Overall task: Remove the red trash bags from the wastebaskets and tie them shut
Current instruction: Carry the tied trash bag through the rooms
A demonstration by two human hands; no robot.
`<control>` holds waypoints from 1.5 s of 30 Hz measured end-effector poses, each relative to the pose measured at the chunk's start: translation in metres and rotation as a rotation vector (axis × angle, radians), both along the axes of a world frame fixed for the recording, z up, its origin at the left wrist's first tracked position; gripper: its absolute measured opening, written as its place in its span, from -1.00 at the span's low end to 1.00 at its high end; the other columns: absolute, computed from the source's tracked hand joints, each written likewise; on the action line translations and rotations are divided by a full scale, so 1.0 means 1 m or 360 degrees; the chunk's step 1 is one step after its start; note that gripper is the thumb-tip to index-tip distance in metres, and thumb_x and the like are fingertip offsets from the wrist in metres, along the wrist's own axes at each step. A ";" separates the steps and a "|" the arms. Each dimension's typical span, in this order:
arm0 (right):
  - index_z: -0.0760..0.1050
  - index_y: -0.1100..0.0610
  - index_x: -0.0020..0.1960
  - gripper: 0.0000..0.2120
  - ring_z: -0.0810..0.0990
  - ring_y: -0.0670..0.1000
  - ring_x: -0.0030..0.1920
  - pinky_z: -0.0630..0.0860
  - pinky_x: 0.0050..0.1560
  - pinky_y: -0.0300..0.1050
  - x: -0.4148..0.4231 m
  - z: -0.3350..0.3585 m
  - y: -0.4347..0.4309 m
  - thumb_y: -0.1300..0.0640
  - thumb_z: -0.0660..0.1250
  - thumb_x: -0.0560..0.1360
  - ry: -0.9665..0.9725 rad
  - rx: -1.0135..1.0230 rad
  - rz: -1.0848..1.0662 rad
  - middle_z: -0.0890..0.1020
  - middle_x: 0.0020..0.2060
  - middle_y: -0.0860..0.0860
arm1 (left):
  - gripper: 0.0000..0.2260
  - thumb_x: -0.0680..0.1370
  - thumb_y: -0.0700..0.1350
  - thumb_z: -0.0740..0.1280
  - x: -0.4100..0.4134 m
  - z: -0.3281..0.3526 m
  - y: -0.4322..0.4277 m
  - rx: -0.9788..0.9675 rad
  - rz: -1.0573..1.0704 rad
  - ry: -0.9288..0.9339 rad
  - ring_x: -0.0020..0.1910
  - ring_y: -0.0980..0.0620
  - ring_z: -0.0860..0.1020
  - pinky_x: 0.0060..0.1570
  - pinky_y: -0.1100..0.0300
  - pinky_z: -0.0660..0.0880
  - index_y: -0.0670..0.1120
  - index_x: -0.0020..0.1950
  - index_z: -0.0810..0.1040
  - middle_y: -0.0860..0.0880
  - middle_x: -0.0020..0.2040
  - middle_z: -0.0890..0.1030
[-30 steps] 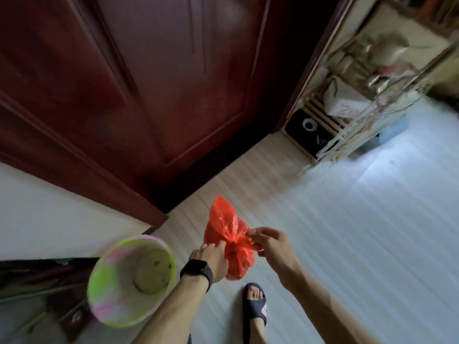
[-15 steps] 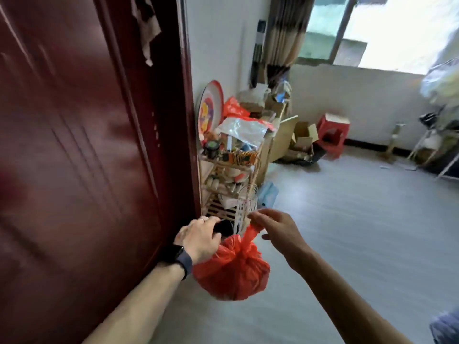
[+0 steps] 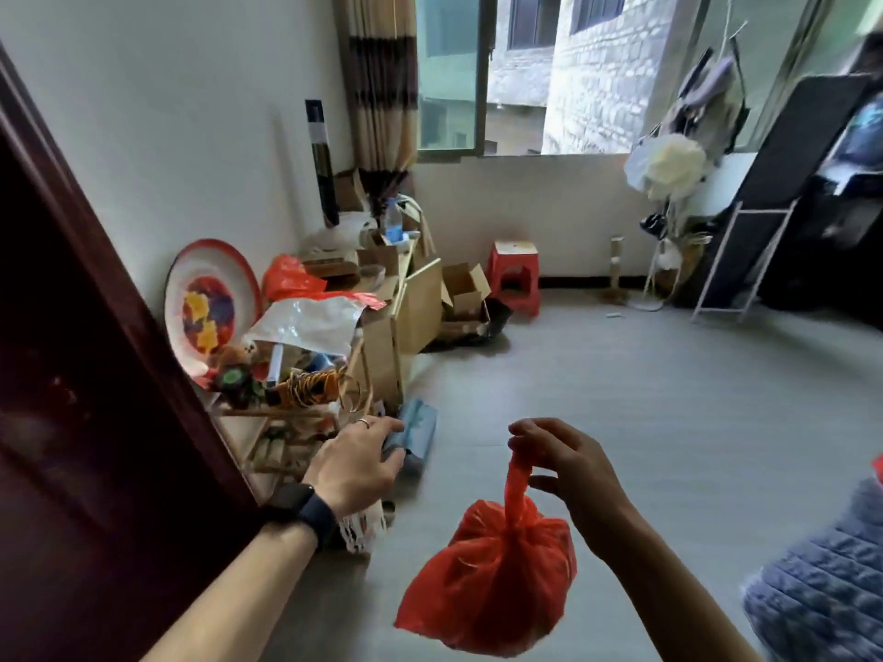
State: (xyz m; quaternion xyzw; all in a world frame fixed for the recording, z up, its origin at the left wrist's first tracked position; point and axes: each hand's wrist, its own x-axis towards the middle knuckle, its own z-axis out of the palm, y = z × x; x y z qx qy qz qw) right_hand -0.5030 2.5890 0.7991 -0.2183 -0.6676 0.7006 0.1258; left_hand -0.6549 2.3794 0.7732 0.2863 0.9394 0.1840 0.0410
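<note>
Red trash bag [image 3: 487, 580]: hung in air above grey floor [image 3: 621, 398], neck gathered tight, body bulging below. Right hand [image 3: 568, 465]: fingertips pinched bag's twisted top strip, carrying full weight. Left hand [image 3: 353, 465]: fingers loose, nothing held, apart from bag; black watch [image 3: 306, 513] on wrist. Dark red door [image 3: 71, 422] at left edge. Cluttered wooden shelf [image 3: 282, 413] beside door, painted plate [image 3: 210, 308] leaning on wall behind. Red stool [image 3: 513, 274] under window, well apart.
</note>
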 end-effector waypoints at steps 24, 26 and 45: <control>0.67 0.10 -0.02 -0.86 0.68 0.09 0.03 0.55 -0.05 -0.01 -0.216 -0.024 0.483 0.14 0.32 0.59 -0.0236 0.0240 -0.0954 0.73 -0.10 0.05 | -0.64 0.57 0.13 0.22 -0.347 -0.045 0.523 -0.0143 -0.0770 -0.0040 0.29 0.02 0.46 0.24 0.05 0.44 0.17 0.37 0.40 0.07 0.36 0.47; 0.66 0.11 -0.01 -0.86 0.69 0.05 0.02 0.55 -0.03 -0.01 -0.231 -0.027 0.518 0.13 0.32 0.59 -0.0215 0.0220 -0.0981 0.74 -0.10 0.04 | -0.65 0.58 0.13 0.21 -0.363 -0.047 0.571 -0.0184 -0.0848 -0.0015 0.31 0.02 0.45 0.24 0.06 0.44 0.17 0.37 0.40 0.08 0.37 0.47; 0.64 0.16 -0.02 -0.87 0.67 -0.01 -0.08 0.52 -0.10 -0.05 -0.314 -0.069 0.994 0.19 0.32 0.58 -0.0214 0.0005 -0.1353 0.73 -0.08 0.05 | -0.65 0.59 0.10 0.22 -0.454 -0.081 1.121 -0.0307 -0.1182 0.0022 0.27 0.00 0.48 0.20 0.06 0.44 0.14 0.38 0.42 0.07 0.29 0.54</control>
